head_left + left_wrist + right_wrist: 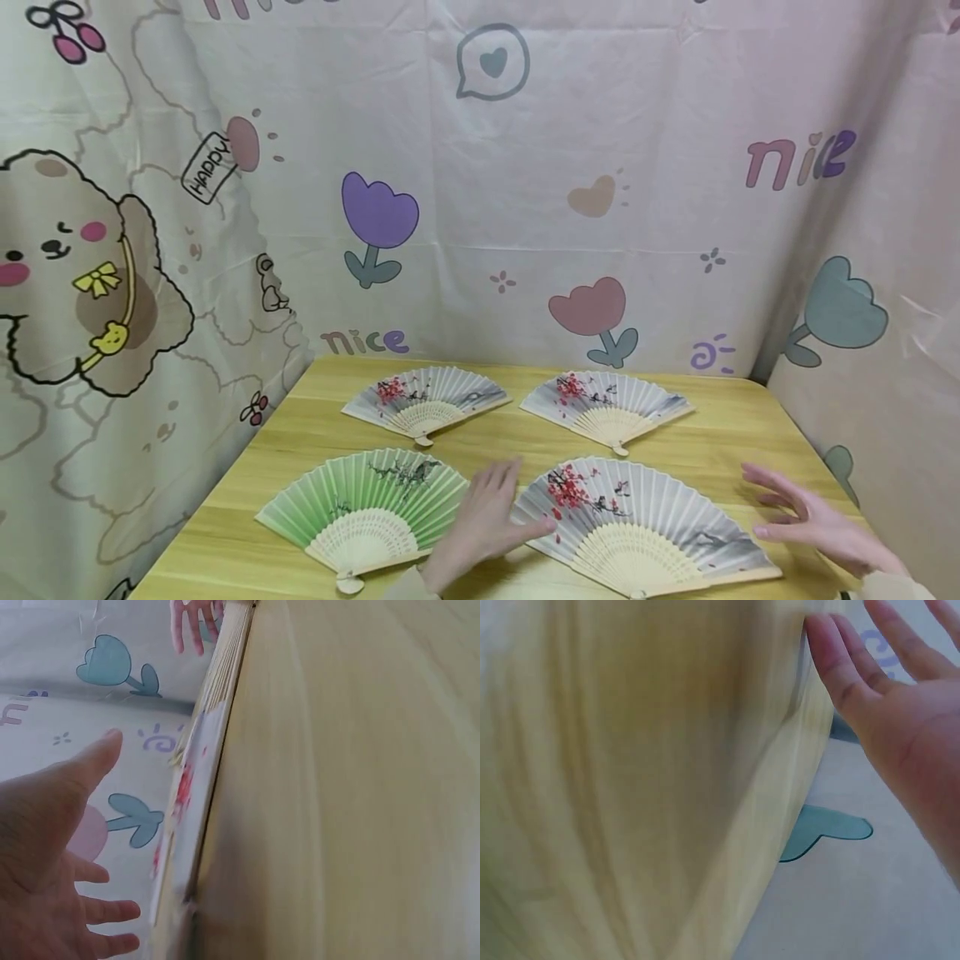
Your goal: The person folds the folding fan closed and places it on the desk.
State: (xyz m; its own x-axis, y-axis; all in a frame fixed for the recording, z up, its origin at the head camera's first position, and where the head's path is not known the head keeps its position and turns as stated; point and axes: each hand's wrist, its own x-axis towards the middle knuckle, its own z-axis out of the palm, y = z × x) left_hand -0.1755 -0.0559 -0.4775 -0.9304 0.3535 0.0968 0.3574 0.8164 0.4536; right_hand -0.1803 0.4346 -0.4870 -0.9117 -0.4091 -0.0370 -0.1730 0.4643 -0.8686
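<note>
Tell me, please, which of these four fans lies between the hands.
The front right fan: the left hand and right hand flank it, while the green fan lies mostly left of both and two grey fans lie farther back.

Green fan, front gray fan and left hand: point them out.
Green fan (366, 527): head view, on its pale ribs.
Front gray fan (641, 542): head view, on its pale ribs.
Left hand (482, 521): head view, on the back of the hand.

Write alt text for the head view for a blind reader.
A person's left hand and right hand flank a spread, red-blossomed gray fan on a wooden table. Left of it lies a green fan; behind lie a back-left gray fan and a back-right gray fan, before patterned fabric.
</note>
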